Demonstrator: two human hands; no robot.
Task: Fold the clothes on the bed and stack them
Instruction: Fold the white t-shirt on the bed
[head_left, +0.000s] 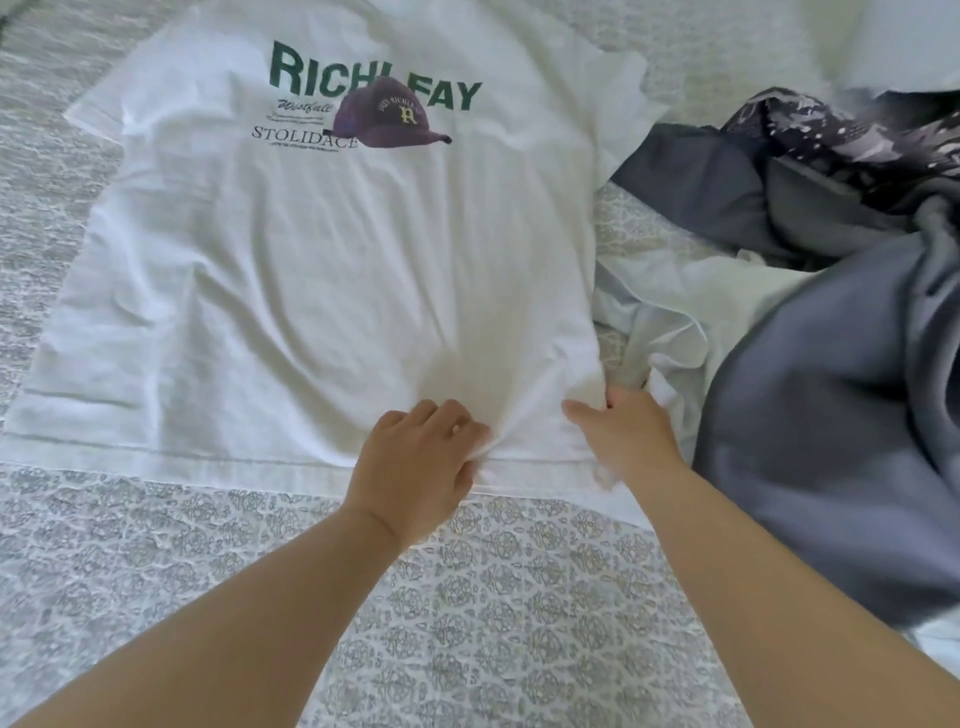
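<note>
A white T-shirt (311, 270) lies spread flat, front side up, on a bed (467, 597) covered in a grey-and-white patterned spread, its hem toward the person and its collar at the far edge of the view. Green lettering and a purple cap print (389, 117) mark the chest.

Both of the person's bare hands work the hem near the shirt's right corner. The left hand (421, 462) presses down with fingers curled, bunching a small fold of cloth beneath them. The right hand (621, 436) sits just beside it at the shirt's side edge, thumb apart from the fingers, which curl over the edge (whether they actually pinch the cloth cannot be told).

To the right, a loose heap of unfolded clothes waits: a pale garment (670, 322) touching the shirt's edge, a grey-blue one (831, 415) draped over it, and a dark patterned piece (841, 124) farther back.
</note>
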